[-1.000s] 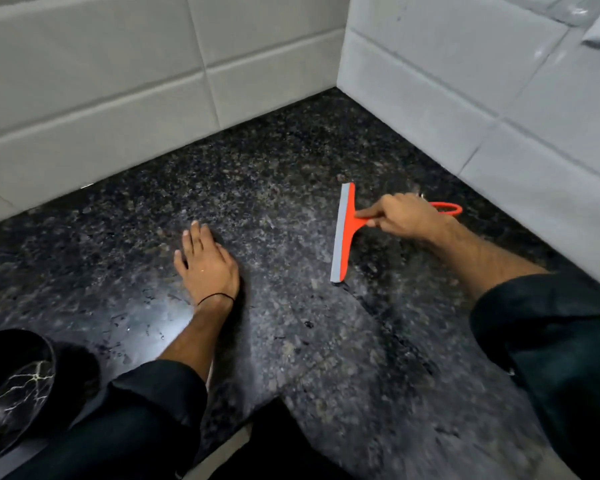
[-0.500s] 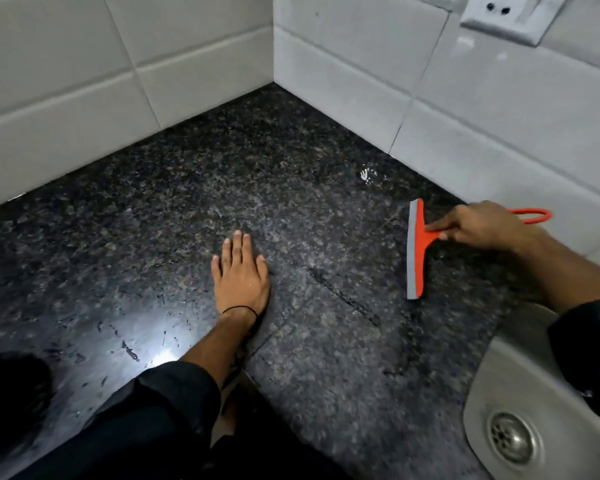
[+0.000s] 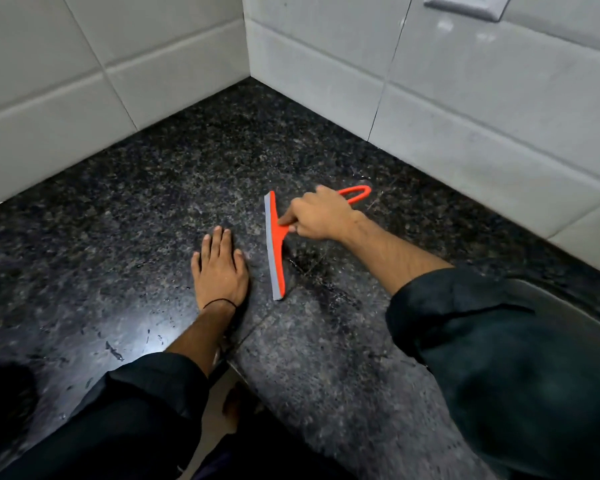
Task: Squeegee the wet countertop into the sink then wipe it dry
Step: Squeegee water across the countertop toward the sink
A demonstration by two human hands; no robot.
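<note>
Squeegee (image 3: pixel 275 247) has swung back left since half a second ago: blade now sits just beside the left hand (image 3: pixel 221 270), well away from the sink side. Reads as a reset for another pull, not a finished pass. Right hand (image 3: pixel 321 216) is closed around the handle, index finger pressed at the neck. Left hand lies flat, fingers spread, on the countertop (image 3: pixel 129 209), holding nothing. Water streaks remain near the front edge. Sink is hidden behind the right sleeve (image 3: pixel 499 341); left hand sits in any leftward stroke's path.

White wall tiles (image 3: pixel 326 67), switch plate (image 3: pixel 465 3)
</note>
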